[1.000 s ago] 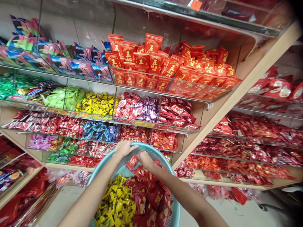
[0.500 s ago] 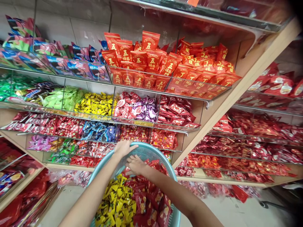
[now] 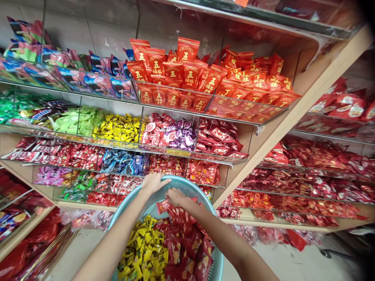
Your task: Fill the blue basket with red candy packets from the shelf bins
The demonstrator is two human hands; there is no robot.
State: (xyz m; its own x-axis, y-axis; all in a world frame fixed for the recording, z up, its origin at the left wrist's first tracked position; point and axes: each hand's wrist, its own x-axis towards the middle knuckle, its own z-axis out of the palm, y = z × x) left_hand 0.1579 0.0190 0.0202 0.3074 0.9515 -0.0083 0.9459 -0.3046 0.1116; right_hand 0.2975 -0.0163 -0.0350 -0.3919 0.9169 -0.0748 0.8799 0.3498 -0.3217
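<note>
A light teal plastic basket [image 3: 215, 234] with a mesh wall stands low in front of me. My left hand [image 3: 152, 183] is closed over its far rim. Inside the basket, yellow-wrapped candies [image 3: 143, 249] fill the left half and red candy packets [image 3: 183, 246] fill the right. My right hand [image 3: 176, 196] is inside at the far side, above the red packets, its fingers curled in. One red packet [image 3: 162, 207] shows just below those fingers; whether it is gripped is hidden.
Tiered shelves with clear dividers rise ahead, holding red packets [image 3: 190, 74], yellow candies [image 3: 117, 128], purple-wrapped candies [image 3: 181, 132] and green candies [image 3: 77, 121]. A wooden upright [image 3: 293, 113] separates another shelf of red packets at right. Pale floor [image 3: 272, 257] shows below.
My right hand has moved slightly right and away from me, and its spread fingers have curled. Red packets under it have come into view. My left hand has stayed on the rim.
</note>
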